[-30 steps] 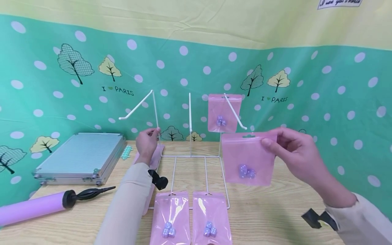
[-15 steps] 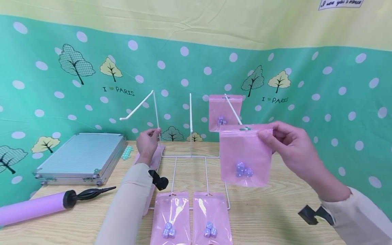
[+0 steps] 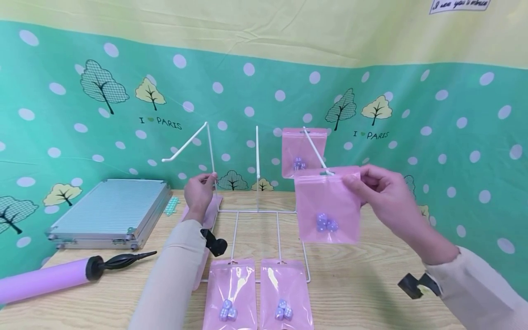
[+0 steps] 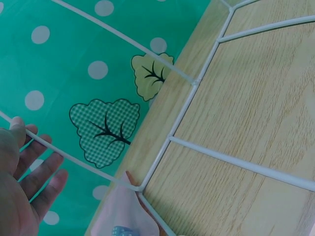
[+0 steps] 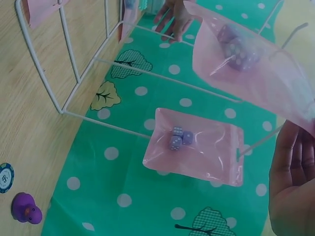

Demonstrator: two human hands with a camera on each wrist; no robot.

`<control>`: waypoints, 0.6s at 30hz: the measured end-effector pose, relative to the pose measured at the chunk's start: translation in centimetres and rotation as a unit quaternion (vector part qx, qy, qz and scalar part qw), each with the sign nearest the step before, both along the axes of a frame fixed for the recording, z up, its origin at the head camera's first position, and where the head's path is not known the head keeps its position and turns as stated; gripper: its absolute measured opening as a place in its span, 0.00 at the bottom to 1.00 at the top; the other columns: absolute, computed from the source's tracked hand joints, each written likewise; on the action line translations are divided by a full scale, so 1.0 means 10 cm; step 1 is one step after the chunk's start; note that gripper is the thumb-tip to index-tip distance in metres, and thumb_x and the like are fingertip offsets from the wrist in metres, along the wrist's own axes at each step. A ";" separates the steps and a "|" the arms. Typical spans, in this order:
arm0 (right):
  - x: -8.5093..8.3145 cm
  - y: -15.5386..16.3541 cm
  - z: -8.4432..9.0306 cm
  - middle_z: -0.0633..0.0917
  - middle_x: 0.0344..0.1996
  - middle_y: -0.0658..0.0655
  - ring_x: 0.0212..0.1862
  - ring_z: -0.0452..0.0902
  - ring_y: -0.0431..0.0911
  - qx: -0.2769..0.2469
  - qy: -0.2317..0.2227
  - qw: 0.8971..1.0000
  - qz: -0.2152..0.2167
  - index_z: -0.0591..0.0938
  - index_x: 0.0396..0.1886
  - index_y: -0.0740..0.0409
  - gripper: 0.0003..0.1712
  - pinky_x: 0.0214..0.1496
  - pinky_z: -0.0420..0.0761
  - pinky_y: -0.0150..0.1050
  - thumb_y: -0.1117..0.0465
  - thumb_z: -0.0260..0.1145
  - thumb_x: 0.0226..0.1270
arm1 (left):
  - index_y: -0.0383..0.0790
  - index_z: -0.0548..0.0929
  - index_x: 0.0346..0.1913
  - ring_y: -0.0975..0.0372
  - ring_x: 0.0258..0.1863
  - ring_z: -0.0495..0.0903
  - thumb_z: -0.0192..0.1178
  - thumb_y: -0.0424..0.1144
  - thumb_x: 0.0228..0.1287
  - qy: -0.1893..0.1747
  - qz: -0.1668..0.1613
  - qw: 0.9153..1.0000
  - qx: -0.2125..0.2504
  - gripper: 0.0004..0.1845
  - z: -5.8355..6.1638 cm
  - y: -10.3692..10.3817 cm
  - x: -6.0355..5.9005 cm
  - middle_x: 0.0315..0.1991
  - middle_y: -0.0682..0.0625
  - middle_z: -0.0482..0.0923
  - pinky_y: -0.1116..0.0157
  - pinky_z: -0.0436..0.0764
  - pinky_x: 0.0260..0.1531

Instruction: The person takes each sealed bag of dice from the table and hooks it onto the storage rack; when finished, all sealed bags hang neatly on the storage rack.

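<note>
My right hand pinches the upper right corner of a pink zip bag with several lilac dice inside. The bag's hang hole lies at the tip of the right hook of a white wire rack. The tip shows at the hole, but how far it passes through I cannot tell. Behind it, another pink bag of dice hangs on the same hook, also seen as a hanging bag in the right wrist view. My left hand pinches the rack's left upright wire between thumb and forefinger.
Two pink dice bags hang at the rack's front, and another pink bag is at its left side. A silver case and a purple pump lie left. A purple duck and a poker chip show in the right wrist view.
My right hand has moved left and slightly up with its bag, bringing the hang hole from beside the right hook to its tip. The left hand stays on the upright wire.
</note>
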State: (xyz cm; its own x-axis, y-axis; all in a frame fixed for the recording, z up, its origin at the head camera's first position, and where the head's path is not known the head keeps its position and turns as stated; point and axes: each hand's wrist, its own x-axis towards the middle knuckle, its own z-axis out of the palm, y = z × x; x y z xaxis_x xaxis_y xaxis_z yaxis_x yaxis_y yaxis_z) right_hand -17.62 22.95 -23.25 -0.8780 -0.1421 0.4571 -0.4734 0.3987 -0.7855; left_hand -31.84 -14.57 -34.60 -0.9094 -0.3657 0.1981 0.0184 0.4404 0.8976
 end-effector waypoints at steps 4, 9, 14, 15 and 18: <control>-0.06 -0.02 -0.01 0.87 0.28 0.53 0.28 0.83 0.46 0.006 -0.008 1.000 -0.012 0.82 0.37 0.63 0.12 0.30 0.84 0.35 0.57 0.67 0.74 | 0.37 0.85 0.56 0.48 0.49 0.87 0.56 0.48 0.79 -0.002 0.000 1.000 -0.002 0.19 0.00 -0.01 0.00 0.52 0.38 0.85 0.52 0.82 0.50; -0.16 -0.06 -0.03 0.87 0.28 0.53 0.29 0.84 0.46 0.016 -0.002 0.999 -0.035 0.82 0.38 0.64 0.16 0.32 0.84 0.33 0.53 0.66 0.75 | 0.37 0.85 0.56 0.47 0.49 0.86 0.56 0.49 0.78 -0.004 0.000 1.000 0.006 0.20 0.00 -0.02 -0.01 0.51 0.38 0.85 0.52 0.82 0.51; -0.25 -0.08 -0.04 0.86 0.31 0.54 0.31 0.83 0.44 0.029 -0.005 0.999 -0.039 0.81 0.45 0.67 0.19 0.35 0.86 0.34 0.52 0.61 0.78 | 0.38 0.85 0.57 0.48 0.49 0.86 0.56 0.49 0.78 -0.007 -0.002 1.000 0.008 0.19 0.00 -0.02 0.00 0.52 0.39 0.85 0.53 0.82 0.51; -0.27 -0.08 -0.04 0.86 0.32 0.55 0.32 0.83 0.44 0.033 -0.008 0.999 -0.040 0.81 0.47 0.67 0.20 0.36 0.86 0.34 0.51 0.60 0.79 | 0.38 0.85 0.57 0.48 0.49 0.86 0.55 0.49 0.78 -0.008 -0.002 1.000 0.007 0.19 0.00 -0.01 0.00 0.52 0.39 0.85 0.53 0.82 0.51; -0.33 -0.07 -0.05 0.85 0.34 0.57 0.34 0.83 0.44 0.041 -0.015 0.998 -0.040 0.81 0.51 0.66 0.22 0.38 0.86 0.35 0.49 0.58 0.80 | 0.38 0.85 0.57 0.48 0.49 0.86 0.55 0.49 0.79 -0.012 -0.001 1.000 0.006 0.20 0.01 -0.01 -0.01 0.52 0.39 0.85 0.53 0.82 0.51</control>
